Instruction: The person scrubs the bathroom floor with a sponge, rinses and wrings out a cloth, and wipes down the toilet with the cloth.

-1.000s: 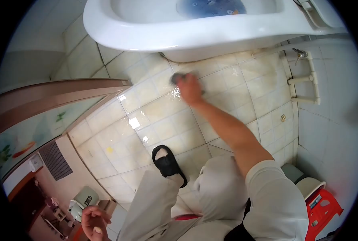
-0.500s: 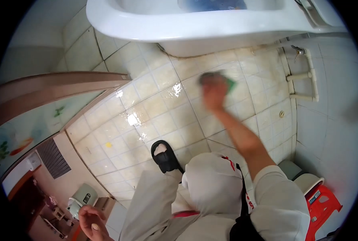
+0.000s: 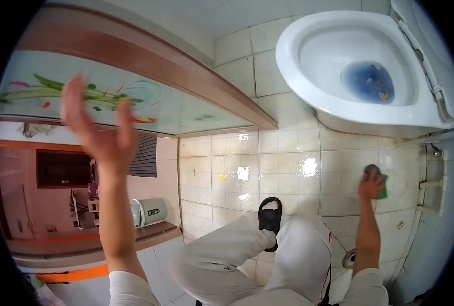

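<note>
My right hand (image 3: 369, 186) is closed on a green scouring pad (image 3: 383, 189), pressed to the wet floor tiles (image 3: 293, 173) in front of the toilet. A dark grey lump (image 3: 371, 169) sits at the fingertips of that hand; its kind is unclear. My left hand (image 3: 102, 125) is raised with its fingers spread, in front of the door's painted glass panel (image 3: 186, 109). It looks slightly blurred and holds nothing. Whether it touches the door I cannot tell.
The white toilet (image 3: 308, 102) stands at upper right, blue water (image 3: 369, 81) in its bowl. Pipes (image 3: 433, 183) run along the right wall. A floor drain (image 3: 349, 258) lies by my right forearm. A grey bucket (image 3: 150, 212) is at left. My black slipper (image 3: 270, 219) is on the tiles.
My view has swung left, showing more of the door and toilet bowl. The left hand has risen from low down to the door. The right hand still holds the pad on the floor.
</note>
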{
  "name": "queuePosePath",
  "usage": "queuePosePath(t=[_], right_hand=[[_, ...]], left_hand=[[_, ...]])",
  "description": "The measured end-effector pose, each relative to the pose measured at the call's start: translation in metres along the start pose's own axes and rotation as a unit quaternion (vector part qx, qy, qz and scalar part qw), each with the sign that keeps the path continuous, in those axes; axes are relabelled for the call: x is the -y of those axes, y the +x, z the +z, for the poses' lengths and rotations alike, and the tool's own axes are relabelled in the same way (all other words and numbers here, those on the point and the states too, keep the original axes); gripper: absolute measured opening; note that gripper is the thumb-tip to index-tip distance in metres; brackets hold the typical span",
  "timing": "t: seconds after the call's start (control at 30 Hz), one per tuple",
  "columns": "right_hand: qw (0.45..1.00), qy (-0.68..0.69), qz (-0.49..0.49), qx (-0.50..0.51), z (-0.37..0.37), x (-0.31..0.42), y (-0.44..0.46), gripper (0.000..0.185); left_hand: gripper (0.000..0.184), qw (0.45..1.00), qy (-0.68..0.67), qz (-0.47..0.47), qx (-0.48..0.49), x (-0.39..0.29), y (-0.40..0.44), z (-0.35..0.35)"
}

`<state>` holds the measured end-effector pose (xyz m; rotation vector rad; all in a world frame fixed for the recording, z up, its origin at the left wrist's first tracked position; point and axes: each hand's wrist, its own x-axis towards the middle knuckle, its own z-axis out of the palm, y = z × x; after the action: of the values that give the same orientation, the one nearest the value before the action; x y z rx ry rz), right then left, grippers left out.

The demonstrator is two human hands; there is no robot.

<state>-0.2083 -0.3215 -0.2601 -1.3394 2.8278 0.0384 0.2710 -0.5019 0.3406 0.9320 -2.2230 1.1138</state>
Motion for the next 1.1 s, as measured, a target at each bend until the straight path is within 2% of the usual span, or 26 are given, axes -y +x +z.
queuePosePath(t=[0.07, 0.1, 0.13, 0.17, 0.23, 0.3, 0.37, 0.47, 0.53, 0.6, 0.63, 0.83, 0.97, 1.0, 1.07, 1.1], right_hand=[[0.990, 0.053, -0.127, -0.017, -0.013, 0.052, -0.027, 0.060], [0.965, 0.102, -0.243, 0.012, -0.012, 0.071, -0.038, 0.060], [0.943, 0.112, -0.308, 0.049, -0.016, 0.093, -0.060, 0.059], [0.924, 0.126, -0.352, 0.084, -0.044, 0.106, -0.078, 0.060], [0.889, 0.147, -0.423, 0.094, -0.030, 0.100, -0.092, 0.063], [0.900, 0.145, -0.401, 0.087, -0.020, 0.069, -0.084, 0.063], [0.936, 0.103, -0.331, 0.070, -0.014, 0.018, -0.061, 0.063], [0.965, 0.043, -0.236, 0.109, 0.002, -0.077, -0.019, 0.065], [0.972, 0.007, -0.178, 0.154, -0.002, -0.108, -0.003, 0.068], [0.966, -0.045, -0.137, 0.215, -0.007, -0.110, 0.010, 0.070], [0.967, -0.046, -0.135, 0.213, -0.006, -0.110, 0.008, 0.069], [0.962, -0.076, -0.130, 0.227, 0.007, -0.117, 0.015, 0.071], [0.963, -0.062, -0.056, 0.257, 0.015, -0.118, 0.017, 0.075], [0.973, -0.046, -0.022, 0.226, 0.025, -0.120, 0.007, 0.074], [0.978, -0.028, 0.064, 0.198, 0.038, -0.112, -0.022, 0.074], [0.978, 0.007, 0.078, 0.195, 0.035, -0.109, -0.040, 0.073]], left_hand=[[0.062, 0.997, 0.022, 0.057, 0.051, -0.036, 0.022, 0.019], [0.059, 0.990, 0.072, 0.070, 0.102, -0.047, 0.031, 0.032], [0.051, 0.979, 0.106, 0.079, 0.154, -0.045, 0.038, 0.049], [0.051, 0.963, 0.147, 0.071, 0.215, -0.049, 0.040, 0.058], [0.052, 0.914, 0.246, 0.060, 0.318, -0.039, 0.048, 0.067], [0.052, 0.916, 0.230, 0.070, 0.321, -0.036, 0.053, 0.062], [0.053, 0.918, 0.218, 0.076, 0.322, -0.039, 0.043, 0.056], [0.054, 0.925, 0.209, 0.085, 0.307, -0.051, 0.027, 0.028], [0.054, 0.929, 0.184, 0.091, 0.309, -0.052, 0.005, -0.002], [0.056, 0.922, 0.195, 0.084, 0.323, -0.058, -0.016, -0.034], [0.060, 0.925, 0.216, 0.102, 0.296, -0.059, -0.031, -0.047], [0.066, 0.920, 0.243, 0.073, 0.298, -0.081, -0.089, -0.131], [0.053, 0.914, 0.254, 0.034, 0.316, -0.089, -0.122, -0.197], [0.044, 0.934, 0.231, 0.017, 0.273, -0.088, -0.134, -0.212], [0.040, 0.932, 0.249, 0.011, 0.264, -0.092, -0.146, -0.243], [0.039, 0.929, 0.258, 0.006, 0.266, -0.094, -0.151, -0.254]])
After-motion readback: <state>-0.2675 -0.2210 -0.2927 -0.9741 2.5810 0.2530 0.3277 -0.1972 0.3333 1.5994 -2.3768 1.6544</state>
